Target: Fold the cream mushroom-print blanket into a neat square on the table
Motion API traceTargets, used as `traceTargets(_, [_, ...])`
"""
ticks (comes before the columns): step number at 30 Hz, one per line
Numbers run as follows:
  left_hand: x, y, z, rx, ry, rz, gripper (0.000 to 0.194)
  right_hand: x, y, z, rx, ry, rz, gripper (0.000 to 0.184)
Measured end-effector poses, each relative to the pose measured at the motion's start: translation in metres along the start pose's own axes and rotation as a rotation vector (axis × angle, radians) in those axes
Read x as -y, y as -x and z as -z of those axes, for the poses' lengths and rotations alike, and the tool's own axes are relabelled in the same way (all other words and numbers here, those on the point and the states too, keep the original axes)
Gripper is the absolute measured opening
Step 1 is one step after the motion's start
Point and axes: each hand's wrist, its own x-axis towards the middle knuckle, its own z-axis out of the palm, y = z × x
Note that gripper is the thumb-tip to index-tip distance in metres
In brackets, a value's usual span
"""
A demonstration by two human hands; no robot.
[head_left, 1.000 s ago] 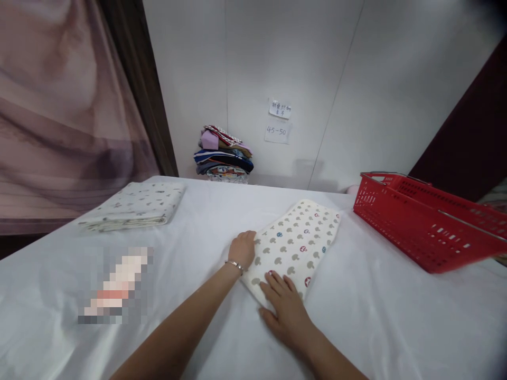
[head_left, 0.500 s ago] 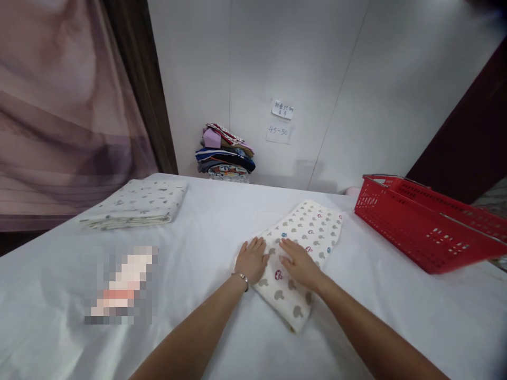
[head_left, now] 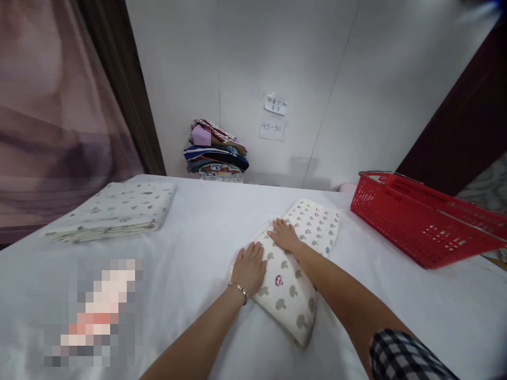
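A folded cream cloth with a mushroom print point(head_left: 291, 287) lies on the white-covered table point(head_left: 198, 227), running from near centre toward the back right. My left hand point(head_left: 249, 266), with a thin bracelet at the wrist, rests flat and open on the cloth's left edge. My right hand point(head_left: 284, 236) lies flat farther along the cloth, fingers stretched out and pressing on its top surface. Neither hand holds anything.
A second folded pale printed cloth point(head_left: 114, 211) lies at the table's back left. A red plastic basket point(head_left: 420, 219) stands at the right. A stack of folded clothes point(head_left: 216, 150) sits against the white wall beneath paper notes point(head_left: 273, 116). A curtain hangs at the left.
My right hand has slid from the cloth's near end up along it toward the far end. My left hand stays at the left edge. The view has shifted slightly.
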Motion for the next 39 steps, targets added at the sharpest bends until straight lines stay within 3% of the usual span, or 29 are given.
traceTargets(4, [0.0,0.001,0.0,-0.015,-0.007,-0.009,0.044,-0.014,0.009,0.016,0.005,-0.044,-0.01,0.066])
traceTargets(7, [0.0,0.001,0.002,-0.002,-0.01,-0.002,0.044,-0.041,0.016,0.021,-0.067,0.012,-0.12,0.062])
traceTargets(10, [-0.001,0.001,0.004,0.005,-0.012,0.004,0.044,-0.066,0.021,0.02,-0.046,0.033,-0.228,0.059])
traceTargets(13, [-0.002,0.001,0.005,-0.007,-0.016,0.001,0.044,-0.083,0.021,0.017,-0.037,0.035,-0.182,0.056])
traceTargets(16, [-0.002,0.001,0.005,-0.01,-0.021,0.005,0.044,-0.101,0.019,0.018,-0.151,0.116,-0.17,0.056])
traceTargets(19, [0.0,0.001,0.004,-0.012,-0.028,0.004,0.044,-0.127,0.018,0.018,-0.244,0.164,-0.336,0.058])
traceTargets(23, [0.001,0.0,0.003,-0.02,-0.032,-0.012,0.043,-0.151,0.019,0.015,-0.192,0.127,-0.467,0.06])
traceTargets(28, [-0.001,0.0,0.005,-0.009,-0.012,-0.003,0.043,-0.146,0.025,0.02,-0.167,0.087,-0.433,0.055])
traceTargets(32, [-0.002,0.0,0.008,0.007,-0.005,-0.003,0.043,-0.128,0.048,0.021,-0.123,0.052,-0.363,0.048])
traceTargets(39, [-0.002,0.0,0.006,-0.032,0.041,-0.01,0.041,-0.065,0.153,-0.014,-0.152,-0.203,-0.03,0.048])
